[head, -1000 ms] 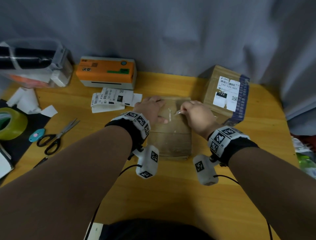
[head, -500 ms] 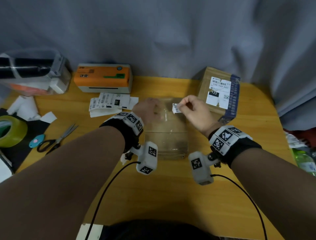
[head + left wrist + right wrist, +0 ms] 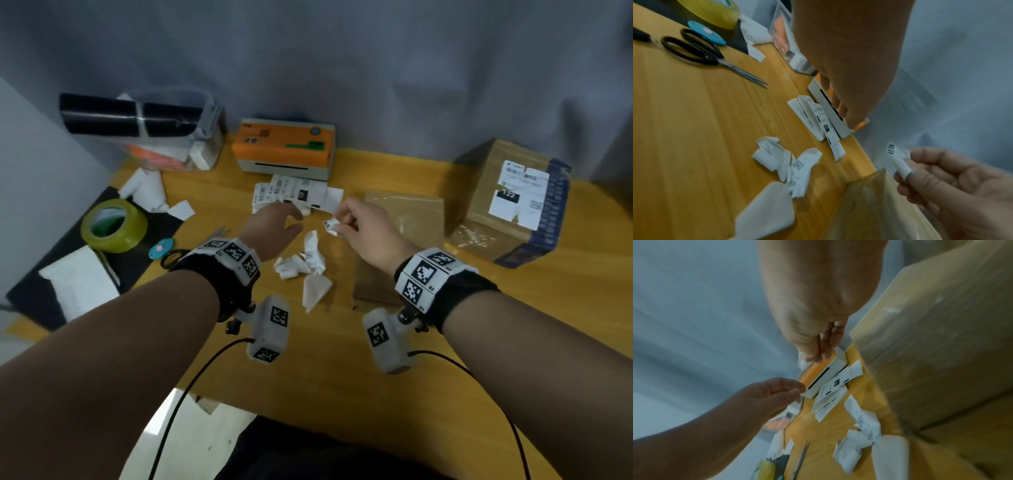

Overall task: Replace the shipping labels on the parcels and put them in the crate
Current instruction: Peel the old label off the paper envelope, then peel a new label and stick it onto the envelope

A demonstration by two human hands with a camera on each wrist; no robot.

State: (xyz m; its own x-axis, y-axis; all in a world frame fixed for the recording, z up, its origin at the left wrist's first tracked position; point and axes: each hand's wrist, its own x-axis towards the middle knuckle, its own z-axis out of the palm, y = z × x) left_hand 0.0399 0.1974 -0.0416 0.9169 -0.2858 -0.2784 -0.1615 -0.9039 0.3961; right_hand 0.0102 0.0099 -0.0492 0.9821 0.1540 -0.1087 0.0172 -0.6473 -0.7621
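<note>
A flat brown parcel (image 3: pixel 411 219) lies on the wooden table (image 3: pixel 342 359), its top bare of any label. Just left of it my right hand (image 3: pixel 339 222) pinches a small torn label scrap (image 3: pixel 330 226) with a barcode, held above the table; the left wrist view shows the same scrap (image 3: pixel 898 160) between thumb and fingers. My left hand (image 3: pixel 294 219) hovers with relaxed fingers and holds nothing, close to the stack of printed labels (image 3: pixel 291 192). A larger cardboard box (image 3: pixel 507 205) with a white label stands at the right.
Crumpled label scraps (image 3: pixel 305 263) lie beneath my hands. An orange label printer (image 3: pixel 284 147) sits at the back, a clear bin (image 3: pixel 147 133) to its left. A yellow tape roll (image 3: pixel 114 226) and scissors (image 3: pixel 701 52) lie at the left.
My right hand peeled the scrap off the flat parcel and carried it left. My left hand left the parcel and moved toward the label stack. The head view swung left.
</note>
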